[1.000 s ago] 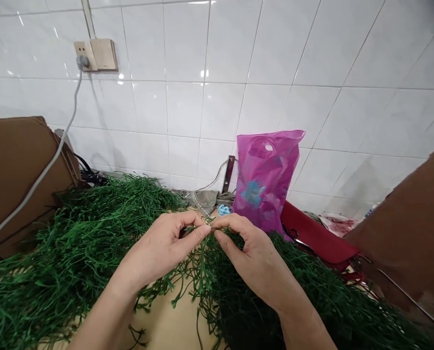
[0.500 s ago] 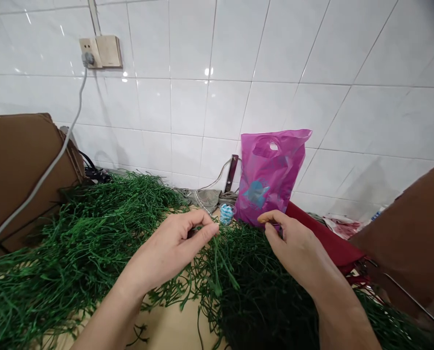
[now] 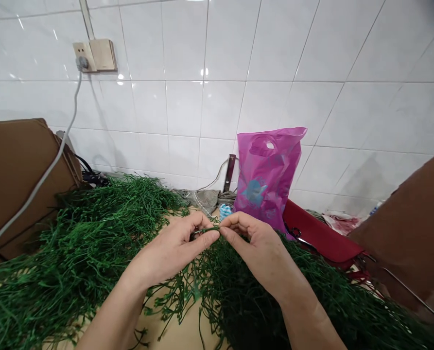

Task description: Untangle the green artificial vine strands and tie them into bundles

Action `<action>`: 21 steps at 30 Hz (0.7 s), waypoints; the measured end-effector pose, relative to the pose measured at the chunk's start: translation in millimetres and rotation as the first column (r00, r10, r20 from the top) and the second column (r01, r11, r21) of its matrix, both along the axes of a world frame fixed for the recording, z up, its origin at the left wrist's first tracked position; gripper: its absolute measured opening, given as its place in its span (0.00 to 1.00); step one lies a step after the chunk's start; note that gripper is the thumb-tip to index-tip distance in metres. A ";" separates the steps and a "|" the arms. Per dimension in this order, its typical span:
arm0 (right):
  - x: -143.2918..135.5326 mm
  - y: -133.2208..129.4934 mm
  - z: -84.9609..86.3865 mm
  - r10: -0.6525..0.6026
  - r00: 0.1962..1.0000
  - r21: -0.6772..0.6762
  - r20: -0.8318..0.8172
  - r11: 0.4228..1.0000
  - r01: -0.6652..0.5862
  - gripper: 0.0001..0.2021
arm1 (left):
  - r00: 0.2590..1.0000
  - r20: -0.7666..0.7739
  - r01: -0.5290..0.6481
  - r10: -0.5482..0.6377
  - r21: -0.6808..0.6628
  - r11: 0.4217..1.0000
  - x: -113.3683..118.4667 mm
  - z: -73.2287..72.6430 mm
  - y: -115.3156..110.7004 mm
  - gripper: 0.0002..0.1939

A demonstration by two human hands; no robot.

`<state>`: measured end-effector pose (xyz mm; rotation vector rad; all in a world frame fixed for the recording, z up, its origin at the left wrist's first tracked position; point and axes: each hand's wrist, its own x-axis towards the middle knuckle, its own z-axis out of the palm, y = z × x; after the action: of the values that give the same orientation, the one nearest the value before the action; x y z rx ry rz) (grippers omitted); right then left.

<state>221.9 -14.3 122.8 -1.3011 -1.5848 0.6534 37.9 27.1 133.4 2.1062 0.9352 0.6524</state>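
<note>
My left hand (image 3: 178, 245) pinches a thin green stem (image 3: 211, 229) between thumb and fingertips. My right hand (image 3: 255, 248) meets it from the other side, its thumb and forefinger closed on the same stem's end. The fingertips of both hands almost touch, and they hide most of the stem. Below and right of the hands lies a dark heap of green stems (image 3: 249, 291), partly in shadow. To the left spreads a brighter heap of green stems (image 3: 93, 243), thin and branching, plastic-looking.
A purple plastic bag (image 3: 268, 175) stands against the tiled wall. Beside it are a blue-and-white bundle (image 3: 224, 212) and a red bag-like item (image 3: 319, 233) with scissors (image 3: 300, 238) near it. Cardboard boxes (image 3: 16, 170) flank both sides. A grey cable (image 3: 52, 163) hangs from a socket.
My right hand has moved left to meet my left hand and now pinches the stem. The stem that hung down from the left fingers now lies roughly level between the hands.
</note>
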 end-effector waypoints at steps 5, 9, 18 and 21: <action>0.7 -1.4 0.2 0.061 0.976 -0.049 -0.208 0.996 -0.073 0.11 | 0.997 0.065 0.032 -0.033 0.015 0.999 -0.7 1.4 1.9 0.13; -2.8 0.0 -1.9 0.146 0.946 -0.114 -0.289 0.976 -0.185 0.13 | 0.996 0.088 -0.010 0.007 0.037 0.999 -0.4 4.1 -0.6 0.12; 9.1 2.5 2.3 0.167 0.969 -0.124 -0.183 0.974 -0.191 0.08 | 0.999 0.048 0.009 -0.011 0.047 0.999 -3.0 5.5 0.7 0.11; 7.0 2.0 2.3 0.020 0.999 -0.010 0.038 1.000 -0.020 0.05 | 1.000 0.002 -0.003 0.002 0.087 0.996 3.8 1.7 0.7 0.11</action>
<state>228.9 -12.3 125.1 -1.3136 -1.6297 0.6530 41.7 27.8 135.1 2.1802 0.9233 0.7080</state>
